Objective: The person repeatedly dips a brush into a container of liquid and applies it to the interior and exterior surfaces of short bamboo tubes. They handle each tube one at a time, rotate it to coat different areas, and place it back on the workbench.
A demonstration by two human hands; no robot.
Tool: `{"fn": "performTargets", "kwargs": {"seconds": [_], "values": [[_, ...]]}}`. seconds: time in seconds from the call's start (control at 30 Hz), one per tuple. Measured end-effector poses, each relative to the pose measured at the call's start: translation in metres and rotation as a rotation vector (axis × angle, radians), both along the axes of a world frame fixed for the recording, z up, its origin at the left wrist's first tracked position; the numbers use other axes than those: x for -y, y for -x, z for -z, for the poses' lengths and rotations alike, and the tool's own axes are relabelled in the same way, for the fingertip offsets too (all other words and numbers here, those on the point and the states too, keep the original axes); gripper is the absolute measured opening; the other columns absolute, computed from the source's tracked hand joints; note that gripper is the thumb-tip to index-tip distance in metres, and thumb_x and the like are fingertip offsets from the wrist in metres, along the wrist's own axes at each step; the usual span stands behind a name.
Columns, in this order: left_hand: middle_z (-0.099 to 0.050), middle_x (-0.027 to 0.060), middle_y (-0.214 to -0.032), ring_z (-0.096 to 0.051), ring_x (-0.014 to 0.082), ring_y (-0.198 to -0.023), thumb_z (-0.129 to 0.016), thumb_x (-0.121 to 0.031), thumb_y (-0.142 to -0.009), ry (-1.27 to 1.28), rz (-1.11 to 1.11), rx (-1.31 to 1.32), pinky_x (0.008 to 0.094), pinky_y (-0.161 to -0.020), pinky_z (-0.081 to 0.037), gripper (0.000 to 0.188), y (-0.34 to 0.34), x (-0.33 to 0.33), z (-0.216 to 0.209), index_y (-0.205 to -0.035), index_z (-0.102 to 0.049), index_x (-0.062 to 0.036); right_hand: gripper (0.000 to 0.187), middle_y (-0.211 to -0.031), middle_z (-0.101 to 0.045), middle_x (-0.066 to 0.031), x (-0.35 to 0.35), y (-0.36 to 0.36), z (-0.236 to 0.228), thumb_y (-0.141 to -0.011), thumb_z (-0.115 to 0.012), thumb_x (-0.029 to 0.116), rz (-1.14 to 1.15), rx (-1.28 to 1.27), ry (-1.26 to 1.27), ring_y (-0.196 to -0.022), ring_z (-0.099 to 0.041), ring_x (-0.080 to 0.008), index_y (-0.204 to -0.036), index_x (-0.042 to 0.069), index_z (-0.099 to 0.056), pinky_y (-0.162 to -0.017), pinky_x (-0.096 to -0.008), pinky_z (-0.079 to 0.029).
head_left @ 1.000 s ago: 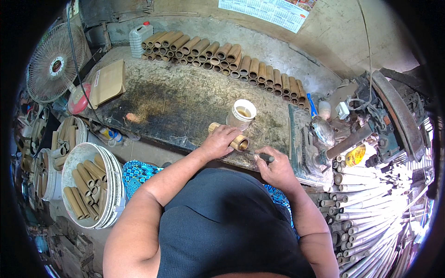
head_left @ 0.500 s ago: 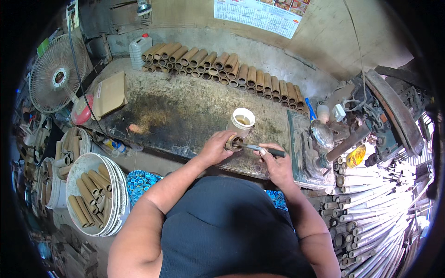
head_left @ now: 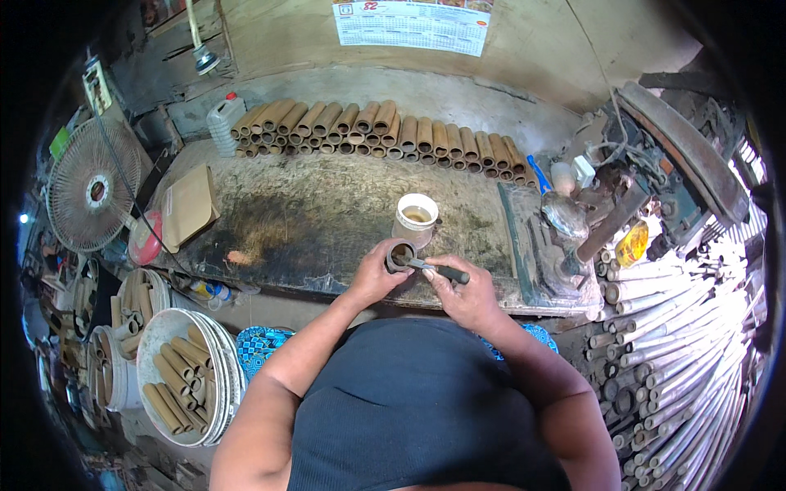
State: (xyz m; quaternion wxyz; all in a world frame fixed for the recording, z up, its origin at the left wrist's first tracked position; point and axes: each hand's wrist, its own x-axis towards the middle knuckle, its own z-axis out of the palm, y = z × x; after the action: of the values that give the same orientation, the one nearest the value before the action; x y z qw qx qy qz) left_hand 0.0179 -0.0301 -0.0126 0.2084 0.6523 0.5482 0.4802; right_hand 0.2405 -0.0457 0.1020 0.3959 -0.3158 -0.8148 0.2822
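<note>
Just in front of my body, my left hand (head_left: pixel 376 277) is wrapped round a short bamboo tube (head_left: pixel 393 252), its open end turned up toward me. From the right, my right hand (head_left: pixel 468 299) grips a dark-handled knife (head_left: pixel 453 274). The metal blade reaches the tube's mouth; its tip lies at or inside the rim, and I cannot tell how deep. Right behind the tube, a white-rimmed plastic tub (head_left: pixel 416 203) with brownish contents stands on the worn wooden bench (head_left: pixel 311 213).
Cut bamboo tubes (head_left: pixel 360 123) are stacked along the wall beside a plastic jug (head_left: pixel 223 127). Left are a fan (head_left: pixel 97 192), brown cardboard (head_left: pixel 190 206) and a bucket (head_left: pixel 233 368) of tubes. Right are a vise-like metal tool (head_left: pixel 606 225) and long bamboo poles (head_left: pixel 671 344).
My right hand with the knife has come closer to my left. The tube's mouth has turned more toward me. The whole view has shifted slightly.
</note>
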Motion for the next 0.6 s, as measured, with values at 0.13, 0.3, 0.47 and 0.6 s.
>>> {"fn": "performTargets", "kwargs": {"seconds": [0.13, 0.3, 0.47, 0.6], "values": [[-0.063, 0.0191, -0.131, -0.063, 0.0359, -0.121, -0.088, -0.017, -0.075, -0.020, 0.018, 0.046, 0.0434, -0.104, -0.050, 0.068, 0.000, 0.001, 0.013, -0.135, -0.056, -0.0058, 0.019, -0.097, -0.073, -0.0200, -0.006, 0.005, 0.001, -0.098, -0.068, 0.017, -0.017, 0.051, 0.093, -0.087, -0.074, -0.0340, -0.113, 0.006, -0.068, -0.075, -0.0402, -0.057], [-0.061, 0.0175, -0.133, -0.062, 0.0353, -0.124, -0.087, -0.014, -0.076, -0.101, 0.069, -0.050, 0.0433, -0.106, -0.049, 0.066, -0.001, 0.002, 0.025, -0.133, -0.054, -0.0060, 0.019, -0.100, -0.072, -0.0229, -0.011, 0.018, 0.008, -0.097, -0.066, 0.013, -0.120, 0.127, 0.106, -0.095, -0.072, -0.0400, -0.113, 0.004, -0.066, -0.080, -0.0461, -0.056], [-0.061, 0.0180, -0.133, -0.060, 0.0378, -0.124, -0.087, -0.014, -0.076, -0.194, 0.045, -0.099, 0.0449, -0.107, -0.048, 0.066, 0.001, 0.006, 0.027, -0.132, -0.054, -0.0061, 0.018, -0.099, -0.072, -0.0208, -0.007, 0.008, 0.009, -0.097, -0.066, 0.015, -0.076, 0.071, 0.202, -0.092, -0.071, -0.0390, -0.112, 0.004, -0.066, -0.079, -0.0438, -0.056], [-0.061, 0.0178, -0.132, -0.059, 0.0388, -0.125, -0.087, -0.014, -0.075, -0.236, 0.035, -0.130, 0.0461, -0.108, -0.047, 0.066, -0.003, 0.006, 0.032, -0.131, -0.054, -0.0063, 0.018, -0.099, -0.072, -0.0210, -0.006, 0.016, 0.010, -0.097, -0.066, 0.015, -0.064, 0.105, 0.231, -0.093, -0.071, -0.0395, -0.111, 0.004, -0.066, -0.081, -0.0443, -0.056]]}}
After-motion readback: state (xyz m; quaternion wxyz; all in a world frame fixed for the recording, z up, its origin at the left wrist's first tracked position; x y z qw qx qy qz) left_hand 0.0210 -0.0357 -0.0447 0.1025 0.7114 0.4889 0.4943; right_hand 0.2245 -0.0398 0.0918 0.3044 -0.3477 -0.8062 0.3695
